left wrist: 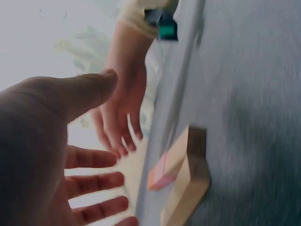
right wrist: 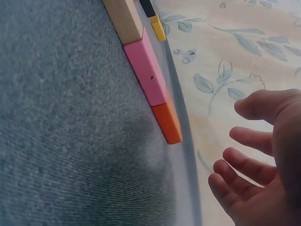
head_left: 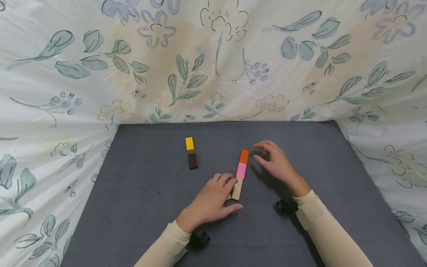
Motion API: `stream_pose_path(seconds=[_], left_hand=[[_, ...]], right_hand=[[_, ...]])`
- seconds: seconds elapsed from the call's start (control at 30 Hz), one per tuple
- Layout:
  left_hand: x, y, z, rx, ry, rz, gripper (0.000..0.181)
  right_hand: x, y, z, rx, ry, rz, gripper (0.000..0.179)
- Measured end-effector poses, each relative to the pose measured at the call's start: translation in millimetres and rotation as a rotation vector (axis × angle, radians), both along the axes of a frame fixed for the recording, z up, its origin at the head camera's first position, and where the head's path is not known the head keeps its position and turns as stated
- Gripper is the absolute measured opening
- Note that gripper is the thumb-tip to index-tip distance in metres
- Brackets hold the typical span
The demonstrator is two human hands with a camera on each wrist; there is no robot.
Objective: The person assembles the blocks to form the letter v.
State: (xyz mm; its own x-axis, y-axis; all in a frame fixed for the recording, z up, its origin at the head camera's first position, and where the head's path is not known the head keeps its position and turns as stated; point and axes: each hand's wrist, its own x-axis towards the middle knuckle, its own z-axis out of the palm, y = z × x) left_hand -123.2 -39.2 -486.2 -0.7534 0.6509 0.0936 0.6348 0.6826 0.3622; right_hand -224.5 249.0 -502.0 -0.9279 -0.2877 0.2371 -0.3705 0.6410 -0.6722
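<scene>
An orange block (head_left: 244,156), a pink block (head_left: 241,170) and a plain wooden block (head_left: 237,190) lie end to end in a slanting row on the cloth. Beside the wooden one is a second plain wooden block (left wrist: 186,193), mostly covered by the left hand in the head view. My left hand (head_left: 213,198) hovers over these wooden blocks; its fingers are spread and hold nothing, as the left wrist view shows. To the right of the orange block, my right hand (head_left: 275,159) is raised off the cloth with loosely bent fingers and nothing between them.
Left of the row, a yellow block (head_left: 189,144) and a dark brown block (head_left: 192,161) lie end to end. Dark grey cloth (head_left: 140,207) covers the table. Floral fabric (head_left: 220,92) hangs behind it and along both sides.
</scene>
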Motion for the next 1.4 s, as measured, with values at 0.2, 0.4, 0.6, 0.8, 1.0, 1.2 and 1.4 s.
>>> stream_pose_path(seconds=[0.2, 0.4, 0.6, 0.8, 1.0, 1.2, 1.4], left_hand=[[-11.8, -26.9, 2.2, 0.154, -0.029, 0.081, 0.079], [-23.6, -54.0, 5.2, 0.254, 0.005, 0.183, 0.080], [-29.2, -71.4, 3.8, 0.288, -0.004, 0.243, 0.079], [-34.9, -85.9, -2.2, 0.320, -0.019, 0.281, 0.079], [-40.7, -97.7, -1.8, 0.371, -0.034, 0.312, 0.078], [-44.5, -103.3, 2.4, 0.390, -0.039, 0.326, 0.077], [-46.8, -105.7, 4.3, 0.389, -0.032, 0.312, 0.077]], right_hand=[[11.3, -0.5, 8.8, 0.036, 0.023, 0.029, 0.041], [24.0, -2.3, 19.5, 0.050, 0.036, 0.047, 0.045], [32.8, -6.0, 25.5, 0.085, 0.065, 0.071, 0.045], [42.8, -11.8, 30.9, 0.101, 0.076, 0.104, 0.044], [54.6, -22.2, 40.1, 0.130, 0.089, 0.140, 0.046], [67.0, -31.7, 44.2, 0.137, 0.106, 0.200, 0.047], [77.9, -43.1, 35.6, 0.122, 0.148, 0.271, 0.046]])
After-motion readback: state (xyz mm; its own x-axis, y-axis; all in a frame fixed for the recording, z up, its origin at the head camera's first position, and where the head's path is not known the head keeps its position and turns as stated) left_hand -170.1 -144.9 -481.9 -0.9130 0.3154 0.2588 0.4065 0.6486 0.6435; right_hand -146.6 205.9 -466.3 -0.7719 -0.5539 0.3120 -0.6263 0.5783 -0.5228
